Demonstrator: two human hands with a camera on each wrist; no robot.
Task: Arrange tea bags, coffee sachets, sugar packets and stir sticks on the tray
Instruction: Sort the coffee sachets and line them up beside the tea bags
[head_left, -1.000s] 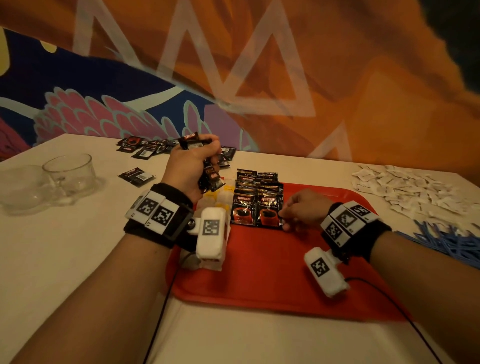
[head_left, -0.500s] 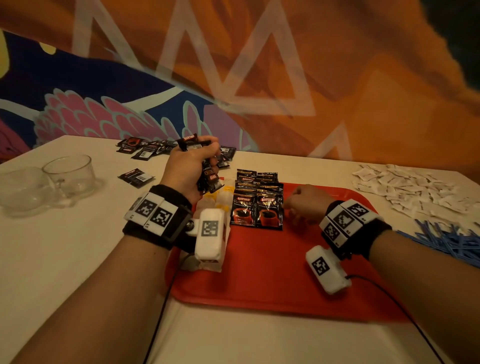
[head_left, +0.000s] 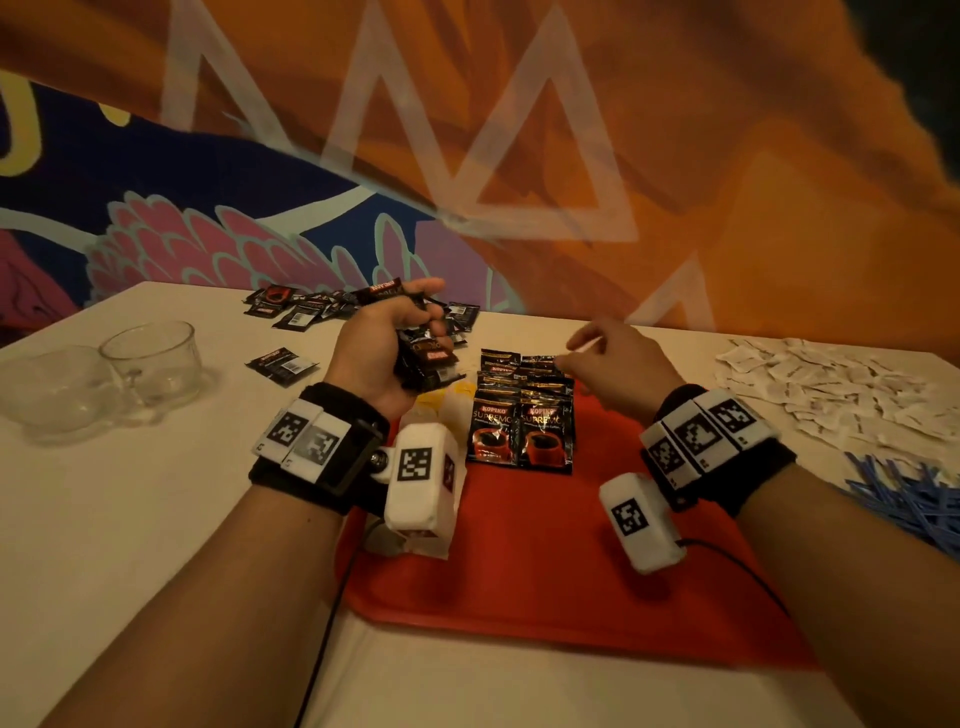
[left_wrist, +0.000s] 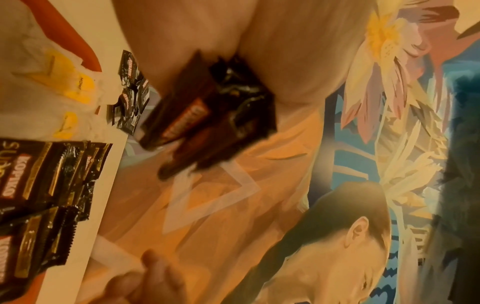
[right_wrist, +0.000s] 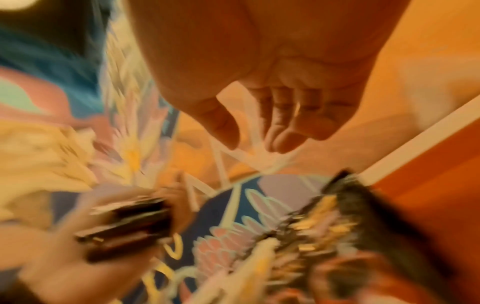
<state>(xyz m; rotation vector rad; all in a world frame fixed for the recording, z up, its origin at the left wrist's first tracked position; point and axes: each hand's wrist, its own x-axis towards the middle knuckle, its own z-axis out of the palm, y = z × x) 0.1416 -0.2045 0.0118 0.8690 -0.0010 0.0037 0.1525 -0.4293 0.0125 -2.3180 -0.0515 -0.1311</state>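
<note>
Coffee sachets (head_left: 522, 415) lie in two overlapping rows at the far left of the red tray (head_left: 545, 571), beside the tea bags (head_left: 447, 405). Your left hand (head_left: 379, 348) is raised above the tray's far left corner, palm turned inward, fingers (head_left: 434, 325) curled round a bundle of sachets (head_left: 428, 358). Your right hand (head_left: 608, 364) hovers over the far end of the rows, fingers (right_wrist: 283, 131) loose, slightly bent and holding nothing.
</note>
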